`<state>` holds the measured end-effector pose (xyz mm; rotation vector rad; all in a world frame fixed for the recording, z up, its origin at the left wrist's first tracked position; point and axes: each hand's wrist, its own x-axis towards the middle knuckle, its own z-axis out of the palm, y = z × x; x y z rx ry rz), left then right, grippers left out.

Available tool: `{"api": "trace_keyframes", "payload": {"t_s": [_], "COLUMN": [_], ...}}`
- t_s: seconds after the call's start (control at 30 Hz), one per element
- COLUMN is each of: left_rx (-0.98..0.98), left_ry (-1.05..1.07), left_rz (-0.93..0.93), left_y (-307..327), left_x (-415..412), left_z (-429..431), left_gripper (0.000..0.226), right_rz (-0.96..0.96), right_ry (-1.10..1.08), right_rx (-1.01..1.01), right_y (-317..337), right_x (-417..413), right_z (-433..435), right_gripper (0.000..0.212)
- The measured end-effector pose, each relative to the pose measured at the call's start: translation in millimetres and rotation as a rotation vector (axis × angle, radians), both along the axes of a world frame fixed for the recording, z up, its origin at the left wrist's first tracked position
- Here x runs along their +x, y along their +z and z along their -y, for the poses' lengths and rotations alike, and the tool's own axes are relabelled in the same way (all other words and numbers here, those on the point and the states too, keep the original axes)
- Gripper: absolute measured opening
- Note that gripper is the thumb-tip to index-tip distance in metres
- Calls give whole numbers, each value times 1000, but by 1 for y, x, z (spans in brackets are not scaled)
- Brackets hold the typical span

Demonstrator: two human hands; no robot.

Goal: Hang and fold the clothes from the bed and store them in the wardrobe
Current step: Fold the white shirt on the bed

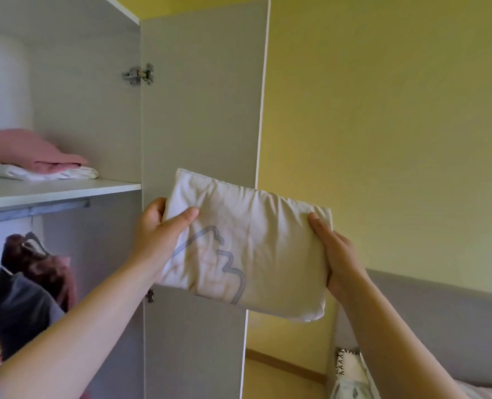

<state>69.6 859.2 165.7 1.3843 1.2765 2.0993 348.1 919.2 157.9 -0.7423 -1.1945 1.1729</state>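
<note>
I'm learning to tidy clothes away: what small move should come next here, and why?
Probably carry the folded white garment, held by the left hand and right hand, leftward onto the shelf; the wardrobe door is open, and folded clothes already lie there.

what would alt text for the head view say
Two hands, left hand and right hand, hold a folded white shirt before an open wardrobe. Its shelf holds folded pink and white clothes; dark clothes hang below.
</note>
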Motion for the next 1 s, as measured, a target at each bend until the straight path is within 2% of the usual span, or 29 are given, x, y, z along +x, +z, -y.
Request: {"api": "trace_keyframes", "payload": {"t_s": [0.17,0.23,0.33,0.47,0.67,0.9,1.0], "left_rx": [37,37,27,-4,-21,-28,-58], "left_ry": [174,256,366,479,605,693,735], "left_rz": [-31,-42,-48,-34,-94,-242,-260], "left_y": [17,24,29,31,43,102,128], "left_x": [-43,-62,-89,-128,-187,-283,-329], "left_z": [-30,-37,-45,-49,-55,-62,-66], "left_gripper": [16,19,16,14,13,13,26], "right_rz": [43,52,69,81,29,-56,-92], "right_ry": [134,185,265,336,453,517,510], "right_rx": [141,197,235,255,241,272,292], "right_y": [16,23,27,25,29,58,75], "right_x": [-57,-83,-120,-172,-244,-352,-397], "right_z": [-72,-97,-128,-154,-179,-189,-192], "right_gripper": [30,30,45,27,29,23,21]}}
